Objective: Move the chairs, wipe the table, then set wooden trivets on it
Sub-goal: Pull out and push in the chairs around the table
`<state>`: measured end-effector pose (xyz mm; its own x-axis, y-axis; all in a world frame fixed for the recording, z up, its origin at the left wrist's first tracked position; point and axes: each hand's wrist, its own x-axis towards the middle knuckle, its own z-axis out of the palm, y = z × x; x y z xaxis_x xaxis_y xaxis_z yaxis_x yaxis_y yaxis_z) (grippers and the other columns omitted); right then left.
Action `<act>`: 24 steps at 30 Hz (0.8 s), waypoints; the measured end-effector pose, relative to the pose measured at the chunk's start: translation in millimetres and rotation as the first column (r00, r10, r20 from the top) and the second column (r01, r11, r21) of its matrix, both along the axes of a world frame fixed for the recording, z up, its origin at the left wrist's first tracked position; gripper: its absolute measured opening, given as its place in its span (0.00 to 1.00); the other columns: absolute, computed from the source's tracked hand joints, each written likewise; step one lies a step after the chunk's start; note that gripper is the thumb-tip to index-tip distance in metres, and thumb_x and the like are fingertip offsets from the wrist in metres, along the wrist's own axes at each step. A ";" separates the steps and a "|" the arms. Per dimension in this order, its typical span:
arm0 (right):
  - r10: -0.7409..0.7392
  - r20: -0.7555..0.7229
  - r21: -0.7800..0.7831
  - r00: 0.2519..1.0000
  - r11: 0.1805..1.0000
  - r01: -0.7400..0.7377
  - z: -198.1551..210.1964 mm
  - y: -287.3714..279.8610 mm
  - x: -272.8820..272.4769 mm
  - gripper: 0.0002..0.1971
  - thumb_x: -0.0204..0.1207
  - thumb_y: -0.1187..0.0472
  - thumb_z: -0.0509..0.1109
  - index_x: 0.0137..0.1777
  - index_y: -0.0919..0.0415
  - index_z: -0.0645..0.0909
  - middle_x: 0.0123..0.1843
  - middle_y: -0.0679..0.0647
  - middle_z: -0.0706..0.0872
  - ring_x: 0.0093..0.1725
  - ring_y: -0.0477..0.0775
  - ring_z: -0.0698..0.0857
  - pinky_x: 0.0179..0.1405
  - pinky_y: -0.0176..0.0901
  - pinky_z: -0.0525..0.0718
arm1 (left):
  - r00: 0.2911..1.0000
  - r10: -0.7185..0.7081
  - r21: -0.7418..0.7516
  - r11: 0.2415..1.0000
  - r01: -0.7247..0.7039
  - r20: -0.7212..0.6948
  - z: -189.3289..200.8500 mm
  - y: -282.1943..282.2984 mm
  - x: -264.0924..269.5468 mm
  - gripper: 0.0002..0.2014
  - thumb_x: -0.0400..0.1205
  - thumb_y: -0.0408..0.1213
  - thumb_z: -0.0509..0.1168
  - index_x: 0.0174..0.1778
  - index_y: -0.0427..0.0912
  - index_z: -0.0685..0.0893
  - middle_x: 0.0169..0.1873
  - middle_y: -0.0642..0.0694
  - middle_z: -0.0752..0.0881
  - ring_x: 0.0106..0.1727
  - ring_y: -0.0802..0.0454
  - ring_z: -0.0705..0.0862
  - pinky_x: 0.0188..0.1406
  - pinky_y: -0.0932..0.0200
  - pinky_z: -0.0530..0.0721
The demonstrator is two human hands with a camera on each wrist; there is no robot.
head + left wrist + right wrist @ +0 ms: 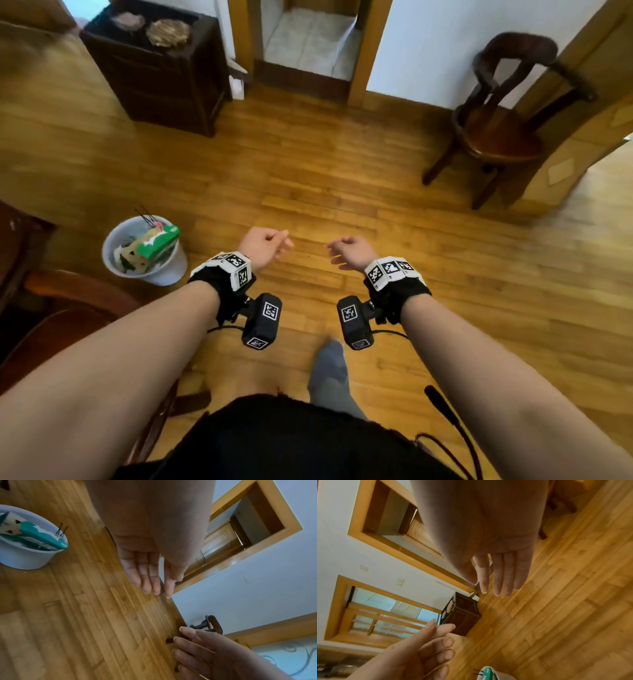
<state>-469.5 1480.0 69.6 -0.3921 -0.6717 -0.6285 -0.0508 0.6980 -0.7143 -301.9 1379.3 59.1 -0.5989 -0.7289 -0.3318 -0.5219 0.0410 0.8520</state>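
Both hands hang empty over the wood floor, side by side and a little apart. My left hand (284, 241) has loosely curled fingers; the left wrist view shows its fingers (150, 577) nearly straight and holding nothing. My right hand (334, 251) is relaxed too, its fingers (503, 574) straight in the right wrist view. A dark round-seated wooden chair (503, 120) stands far right against the wall and a door frame, well beyond both hands. Part of another dark chair (72, 308) shows under my left forearm. No trivets or cloth are in view.
A white bin (145, 251) holding a green box sits on the floor left of my left hand. A dark cabinet (157, 72) stands at the far left beside a doorway (308, 44). My grey-socked foot (329, 373) is below the hands.
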 end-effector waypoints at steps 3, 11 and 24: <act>0.103 -0.051 -0.026 0.993 0.994 -0.105 -1.2 -60.5 -57.6 0.13 0.84 0.64 0.56 0.42 0.57 0.80 0.37 0.51 0.80 0.31 0.47 0.77 0.27 0.35 0.72 | 0.996 0.085 0.006 0.996 -0.085 -0.015 7.2 -41.4 -46.5 0.16 0.87 0.36 0.55 0.49 0.34 0.87 0.35 0.48 0.83 0.32 0.56 0.80 0.30 0.69 0.78; 0.393 -0.107 -0.050 0.913 0.915 -0.400 14.8 -234.7 -119.3 0.15 0.85 0.64 0.55 0.61 0.68 0.82 0.50 0.57 0.84 0.42 0.53 0.82 0.35 0.35 0.78 | 0.937 0.348 0.001 0.937 -0.348 0.000 14.2 -167.7 -77.6 0.10 0.86 0.37 0.57 0.49 0.42 0.84 0.43 0.40 0.85 0.45 0.42 0.83 0.57 0.43 0.82; 0.497 -0.102 -0.110 0.862 0.855 -0.506 27.4 -564.9 -79.2 0.08 0.83 0.60 0.61 0.47 0.54 0.81 0.46 0.52 0.85 0.36 0.45 0.81 0.39 0.33 0.79 | 0.854 0.519 -0.047 0.855 -0.517 0.038 15.3 -473.5 -29.8 0.10 0.86 0.41 0.58 0.56 0.44 0.82 0.53 0.43 0.86 0.54 0.43 0.86 0.61 0.43 0.83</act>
<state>-548.7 915.1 97.1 -0.0180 -0.8613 -0.5078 -0.4203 0.4673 -0.7778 -331.6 905.8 74.5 -0.1159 -0.9403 -0.3199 -0.5155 -0.2183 0.8286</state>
